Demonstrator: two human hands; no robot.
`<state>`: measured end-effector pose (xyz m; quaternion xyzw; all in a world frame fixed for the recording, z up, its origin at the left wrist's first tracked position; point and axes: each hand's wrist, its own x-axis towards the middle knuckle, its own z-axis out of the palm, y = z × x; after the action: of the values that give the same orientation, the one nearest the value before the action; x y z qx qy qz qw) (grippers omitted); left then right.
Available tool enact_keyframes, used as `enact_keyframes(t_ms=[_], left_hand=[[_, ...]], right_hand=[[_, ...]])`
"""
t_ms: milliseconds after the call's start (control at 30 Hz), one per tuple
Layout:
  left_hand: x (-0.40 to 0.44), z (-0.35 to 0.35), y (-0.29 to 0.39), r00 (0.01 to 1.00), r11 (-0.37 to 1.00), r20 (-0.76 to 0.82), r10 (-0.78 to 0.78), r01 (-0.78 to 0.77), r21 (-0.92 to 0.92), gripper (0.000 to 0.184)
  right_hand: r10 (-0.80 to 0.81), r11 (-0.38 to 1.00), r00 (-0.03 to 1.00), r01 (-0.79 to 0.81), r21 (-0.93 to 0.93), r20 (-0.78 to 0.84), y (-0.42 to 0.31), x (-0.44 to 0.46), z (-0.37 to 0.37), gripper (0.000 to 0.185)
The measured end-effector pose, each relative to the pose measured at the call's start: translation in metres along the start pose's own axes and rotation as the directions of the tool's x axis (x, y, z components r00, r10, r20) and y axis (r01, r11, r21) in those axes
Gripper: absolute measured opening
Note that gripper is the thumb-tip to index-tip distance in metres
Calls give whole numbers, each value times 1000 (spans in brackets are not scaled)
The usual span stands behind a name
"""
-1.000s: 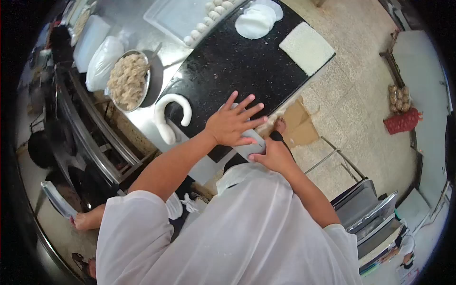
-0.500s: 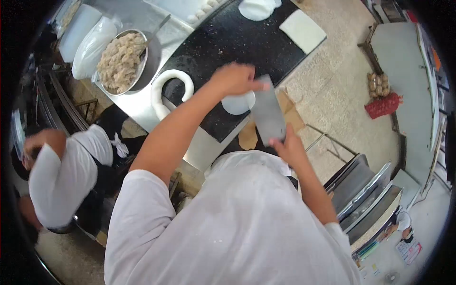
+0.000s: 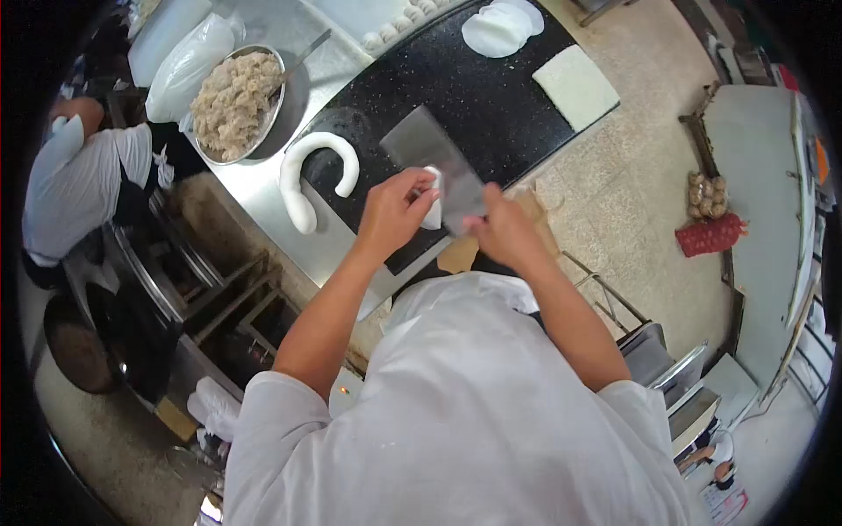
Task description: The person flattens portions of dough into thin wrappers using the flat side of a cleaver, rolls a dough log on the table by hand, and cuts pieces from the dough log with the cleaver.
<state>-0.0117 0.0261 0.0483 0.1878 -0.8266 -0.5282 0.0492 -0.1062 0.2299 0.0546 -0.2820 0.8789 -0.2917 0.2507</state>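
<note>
My left hand [image 3: 396, 209] has its fingers closed on the edge of a thin white dough round [image 3: 433, 203], at the near edge of the black worktop [image 3: 386, 123]. Just right of it, my right hand [image 3: 509, 230] grips the lower end of a flat grey rectangular blade [image 3: 431, 156]. The blade slants up and left over the worktop, slightly blurred. A curved white dough rope [image 3: 298, 188] lies left of my hands. At the far end are stacked dough rounds [image 3: 500, 28] and a square white slab [image 3: 576, 88].
A metal bowl of filling [image 3: 235, 105] with a utensil stands at the upper left beside a plastic bag [image 3: 189, 70]. Dough pieces [image 3: 395, 28] line a tray behind. Another person [image 3: 88, 184] is at the far left, near a dark pan [image 3: 79, 342]. Trays stand at the right.
My left hand was spread flat on the blade, then lifted away, and now holds the dough round. The blade has come up and tilted left. The other person has shifted farther up and left.
</note>
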Motion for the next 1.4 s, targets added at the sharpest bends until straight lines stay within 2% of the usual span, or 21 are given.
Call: enact_keyframes(t_ms=[67,100,167,400,467,567,600,633,700,767,833,900,967,1033,1100,1133,1167,1200,1233,1300,1400], left_hand=[[-17,-13,8,997,994,-10,-82,81,-68,26],[-19,-16,12,996,996,-27,-81,80,-45,26],[-21,-14,24,969,897,-39,-242,208,-391,28],[139,26,82,960,818,-205,-192,41,-573,34],[193,34,74,957,769,-223,-185,-1,-639,38],[222,46,40,945,872,-195,-262,145,-467,42],[217,47,29,940,966,-297,-168,97,-239,44],[209,41,35,927,998,-372,-53,62,12,45],[163,29,34,931,996,-362,-50,74,52,47],[109,9,16,881,864,-338,332,-140,484,49],[52,-8,21,815,731,-443,373,36,681,46],[5,-20,-8,758,785,-585,287,164,598,43],[-28,-35,-39,836,864,-539,103,193,465,39],[-33,-44,-55,845,912,-532,56,174,372,34],[-31,-52,-64,863,933,-494,110,82,350,29],[-32,-56,-63,872,943,-479,105,66,327,29],[-34,-59,-60,880,952,-465,99,52,301,28],[-37,-64,-61,880,945,-449,155,0,327,27],[-39,-68,-60,890,952,-431,147,-10,305,25],[-39,-75,-65,884,931,-408,230,-77,358,29],[-41,-82,-62,909,939,-374,182,-47,342,32]], right_hand=[[53,999,934,-54,-7,353,-3,0,4,47],[-2,1000,920,6,-8,391,-13,-5,-11,47],[-97,995,888,97,24,449,10,-9,-11,48],[-83,995,929,54,89,359,89,3,-102,38],[56,984,939,-109,140,340,100,0,-133,29],[22,967,987,-61,247,159,107,-8,-161,34],[-88,947,996,80,311,10,115,-8,-159,30],[-97,945,995,88,315,12,122,-5,-158,30],[53,792,996,1,611,-70,128,2,-148,29],[68,703,985,66,708,-159,123,28,-118,25],[452,272,888,-227,935,84,116,50,-94,20],[500,236,857,-277,931,128,109,52,-78,15],[540,145,831,-250,957,135,85,34,-70,13],[439,303,891,-267,915,114,66,12,-58,12],[356,594,915,-376,711,187,38,-5,-50,9],[345,610,922,-361,706,174,24,-12,-40,9],[107,918,994,-111,380,31,9,-17,-28,10],[-174,984,985,173,-37,-4,-9,-20,-17,11],[-186,982,982,185,-44,-19,-36,-21,-12,11],[-284,877,945,325,-355,163,-101,-24,-10,12],[-188,852,939,302,-427,289,-126,-9,11,16]])
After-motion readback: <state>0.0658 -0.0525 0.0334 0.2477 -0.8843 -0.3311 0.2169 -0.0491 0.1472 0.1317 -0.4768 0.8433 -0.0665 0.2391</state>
